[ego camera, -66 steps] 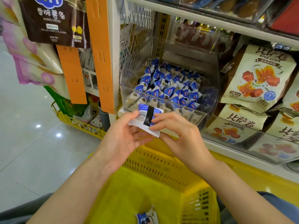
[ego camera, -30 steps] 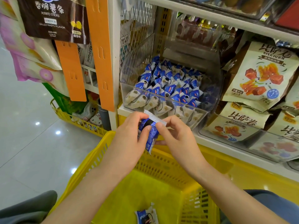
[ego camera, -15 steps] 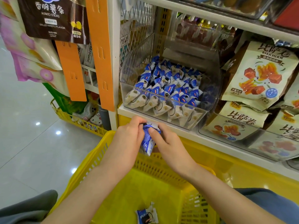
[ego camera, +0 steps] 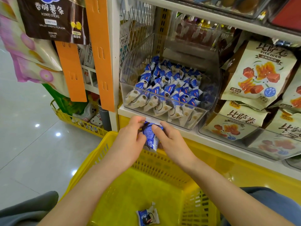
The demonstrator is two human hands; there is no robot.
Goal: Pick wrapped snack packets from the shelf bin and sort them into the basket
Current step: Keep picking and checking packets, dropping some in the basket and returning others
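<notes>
**A:** Why do you hold the packet (ego camera: 150,138) with both hands?

**B:** You pinch it from two sides. Your left hand (ego camera: 128,144) has its fingers closed on the left edge, and your right hand (ego camera: 171,141) presses its thumb on the front. That way the packet stands on end, and I think you can look it over before you let go.

**A:** Where is it?

**B:** Just under the shelf edge, over the far wall of the basket (ego camera: 156,167). It has not dropped in yet. One packet (ego camera: 147,216) already lies on the basket floor, near you.

**A:** And the bin (ego camera: 210,88)?

**B:** It sits on the shelf right above your hands, nearly full of blue and white packets. So your reach is short.

**A:** What is different from a moment ago?

**B:** Two seconds back you held the packet flat and higher, in front of the bin. Now it is turned up on end, squeezed closer, and lower, nearer the basket.
</notes>
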